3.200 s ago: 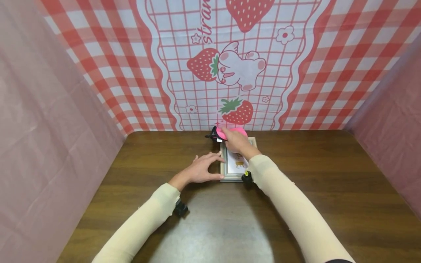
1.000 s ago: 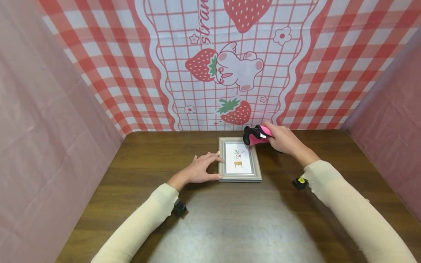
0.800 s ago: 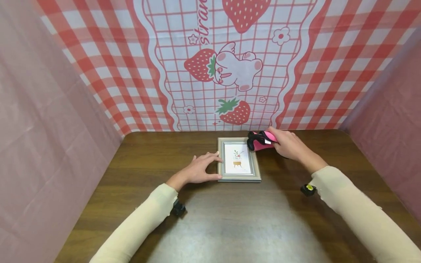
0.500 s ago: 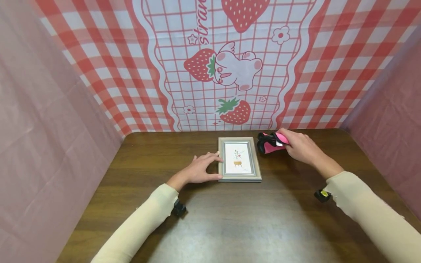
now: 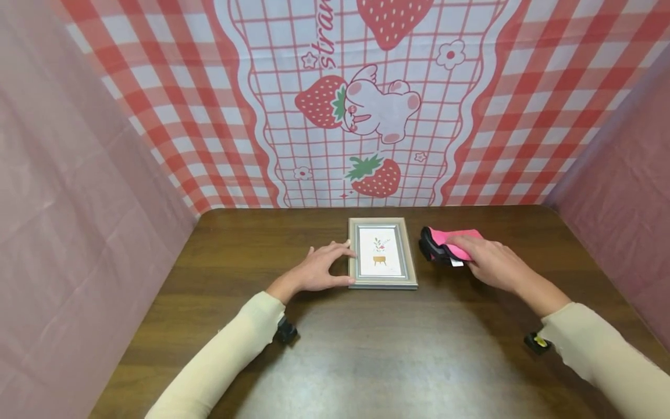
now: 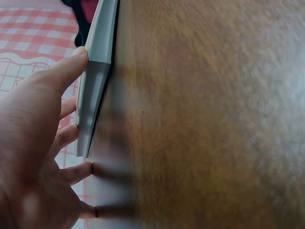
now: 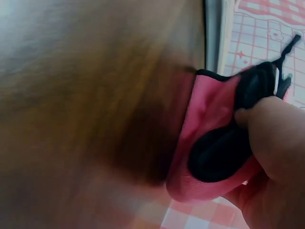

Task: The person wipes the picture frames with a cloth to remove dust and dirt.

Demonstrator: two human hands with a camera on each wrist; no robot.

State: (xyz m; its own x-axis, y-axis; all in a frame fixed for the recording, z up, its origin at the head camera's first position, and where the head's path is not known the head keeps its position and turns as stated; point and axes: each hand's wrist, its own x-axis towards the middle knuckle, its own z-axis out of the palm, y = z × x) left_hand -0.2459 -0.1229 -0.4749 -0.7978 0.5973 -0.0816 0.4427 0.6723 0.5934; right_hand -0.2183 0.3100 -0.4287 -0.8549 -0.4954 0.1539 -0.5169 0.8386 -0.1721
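A picture frame [image 5: 384, 284], pale with a silvery inner border, lies flat on the wooden table [image 5: 356, 349]; its print shows a plant in an orange pot. My left hand [image 5: 316, 270] rests at its left side, thumb and fingertips on the rim, fingers spread and fairly straight. In the left wrist view two fingertips reach the tabletop beside the frame [image 6: 101, 78]. Right of the frame, my right hand [image 5: 494, 265] grips a folded pink cloth [image 5: 456, 234] with black edging and a white tag. The right wrist view shows my thumb pressing the bunched cloth [image 7: 205, 107].
A red-and-white checked strawberry curtain [image 5: 366, 116] hangs along the table's back edge. Pink-mauve cloths hang at the left [image 5: 78, 174] and right [image 5: 617, 169]. Small black cameras sit at both wrists.
My right hand carries the pink cloth from over the frame's top to its right side, then nearer me, uncovering the print. My left hand stays at the frame's left rim.
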